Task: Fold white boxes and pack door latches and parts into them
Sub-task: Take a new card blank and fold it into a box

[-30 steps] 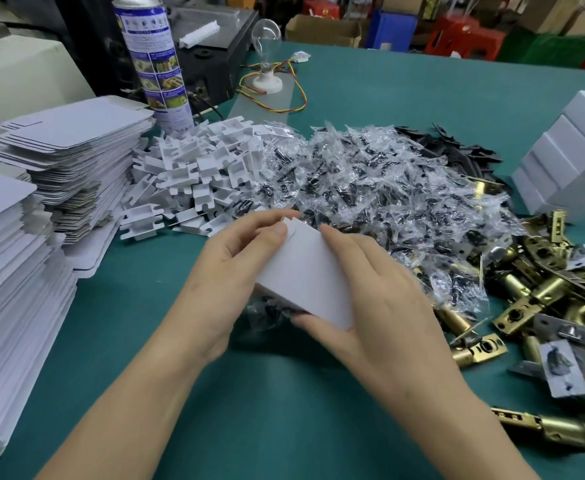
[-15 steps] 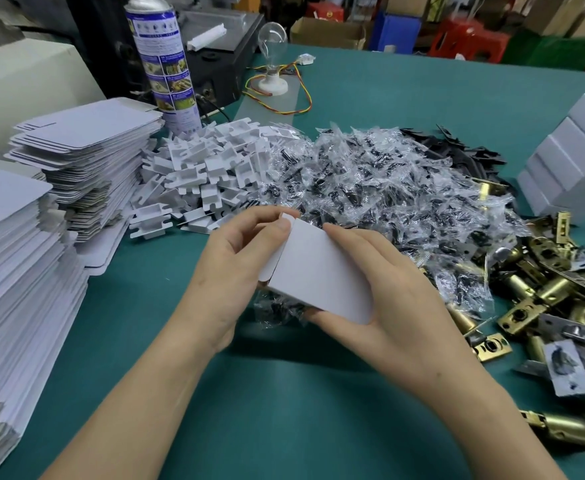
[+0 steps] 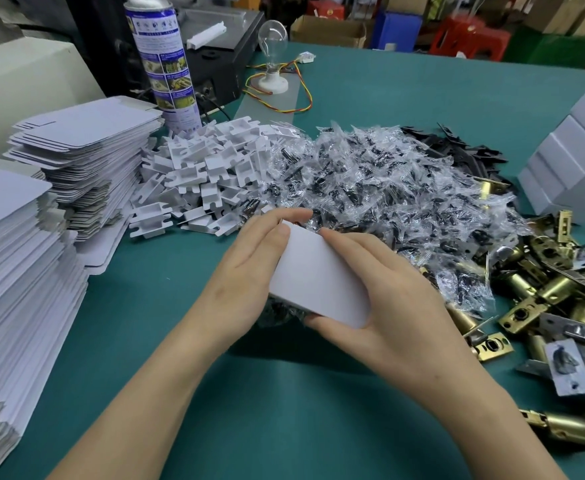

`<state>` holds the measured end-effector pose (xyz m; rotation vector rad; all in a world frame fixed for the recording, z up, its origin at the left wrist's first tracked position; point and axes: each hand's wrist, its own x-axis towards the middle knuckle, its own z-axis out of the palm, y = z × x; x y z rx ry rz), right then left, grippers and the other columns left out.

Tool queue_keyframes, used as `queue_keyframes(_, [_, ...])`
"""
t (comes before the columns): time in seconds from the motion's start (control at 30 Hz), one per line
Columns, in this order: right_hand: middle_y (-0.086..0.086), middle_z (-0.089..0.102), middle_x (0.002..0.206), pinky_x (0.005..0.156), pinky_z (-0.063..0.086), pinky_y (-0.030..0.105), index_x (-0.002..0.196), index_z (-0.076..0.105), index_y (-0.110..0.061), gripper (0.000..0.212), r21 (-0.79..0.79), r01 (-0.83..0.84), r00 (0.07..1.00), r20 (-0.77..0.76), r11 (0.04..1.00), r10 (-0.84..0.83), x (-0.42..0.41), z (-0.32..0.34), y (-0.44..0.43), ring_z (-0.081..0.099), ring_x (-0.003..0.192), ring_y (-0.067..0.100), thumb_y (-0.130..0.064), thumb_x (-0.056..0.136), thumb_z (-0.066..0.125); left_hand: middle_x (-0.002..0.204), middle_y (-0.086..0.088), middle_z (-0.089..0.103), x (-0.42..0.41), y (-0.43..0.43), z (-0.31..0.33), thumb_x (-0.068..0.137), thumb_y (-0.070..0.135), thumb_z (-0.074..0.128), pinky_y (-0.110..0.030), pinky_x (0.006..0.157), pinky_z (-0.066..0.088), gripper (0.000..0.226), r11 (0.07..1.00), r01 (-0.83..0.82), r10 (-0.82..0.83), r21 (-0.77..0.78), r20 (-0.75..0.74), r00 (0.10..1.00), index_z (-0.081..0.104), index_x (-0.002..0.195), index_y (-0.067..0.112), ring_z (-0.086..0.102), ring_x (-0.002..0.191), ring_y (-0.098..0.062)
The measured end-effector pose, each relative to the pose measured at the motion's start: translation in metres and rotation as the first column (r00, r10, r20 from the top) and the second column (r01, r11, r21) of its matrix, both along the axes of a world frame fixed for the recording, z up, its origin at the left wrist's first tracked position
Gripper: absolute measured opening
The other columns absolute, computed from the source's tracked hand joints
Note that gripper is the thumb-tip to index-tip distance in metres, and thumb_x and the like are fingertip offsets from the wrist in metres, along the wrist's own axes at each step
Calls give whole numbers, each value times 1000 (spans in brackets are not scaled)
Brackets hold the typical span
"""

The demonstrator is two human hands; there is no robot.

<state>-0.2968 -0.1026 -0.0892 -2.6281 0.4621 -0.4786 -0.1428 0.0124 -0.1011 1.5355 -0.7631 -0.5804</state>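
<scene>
the green table point(image 3: 284, 427) fills most of what we see. at nine o'clock stand two tall stacks of flat white box blanks point(image 3: 14, 271), the nearer one running down to seven o'clock. from twelve to two o'clock spreads a wide heap of clear bags point(image 3: 370, 188) with dark small parts inside. the heap touches a pile of brass door latches point(image 3: 543, 289) that lies from three to five o'clock. at eleven o'clock, just beside the bags, sits a pile of white plastic pieces point(image 3: 208, 168). at two o'clock, against the right edge, folded white boxes point(image 3: 578, 161) are stacked in a slanting column.

at the centre we see both hands holding one white box point(image 3: 318, 278), closed on top, just above the table and over the near edge of the bag heap. the right hand point(image 3: 398, 306) wraps it from four o'clock, fingers curled over the far edge and thumb under the near edge. the left hand point(image 3: 246, 275) comes in from eight o'clock and clamps the box's left end, thumb on the top corner and fingers laid close together behind it.

a spray can point(image 3: 162, 60) stands upright at eleven o'clock behind the plastic pieces. a clear light bulb point(image 3: 273, 39) stands in a white socket at twelve o'clock.
</scene>
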Motion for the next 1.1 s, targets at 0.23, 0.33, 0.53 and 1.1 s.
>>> queue_keyframes(0.23, [-16, 49, 142, 100, 50, 39, 154, 43, -27, 87, 14, -17, 1000, -18, 1000, 17, -2, 5, 1, 55, 121, 14, -58, 77, 68, 123, 20, 58, 7, 4, -1, 103, 47, 37, -20, 99, 36, 38, 994, 95, -102, 59, 130, 986, 65, 128, 41, 53, 120, 3])
queue_keyframes(0.33, [-16, 50, 140, 98, 51, 37, 153, 44, -26, 87, 4, -21, 1000, -20, 1000, 21, -3, 6, 1, 55, 120, 12, -59, 77, 68, 120, 26, 56, 6, 8, 0, 104, 53, 33, -17, 97, 36, 41, 991, 113, -123, 73, 155, 980, 64, 130, 44, 52, 121, 5])
queue_keyframes(0.53, [-18, 49, 139, 97, 51, 39, 152, 45, -28, 87, 35, -37, 999, -38, 999, 38, -4, 7, -3, 54, 120, 10, -61, 75, 72, 105, 12, 45, 22, -9, 0, 106, 4, 39, 7, 76, 28, 50, 962, 178, -211, 207, 149, 966, 60, 109, 49, 42, 88, 35])
queue_keyframes(1.1, [-14, 50, 140, 97, 51, 40, 154, 43, -25, 90, 12, -10, 1000, -17, 1000, 10, -4, 7, -1, 54, 121, 11, -63, 76, 69, 114, 23, 47, 8, 3, -9, 106, 44, 33, -6, 90, 34, 48, 992, 122, -126, 34, 186, 974, 46, 152, 41, 50, 105, 5])
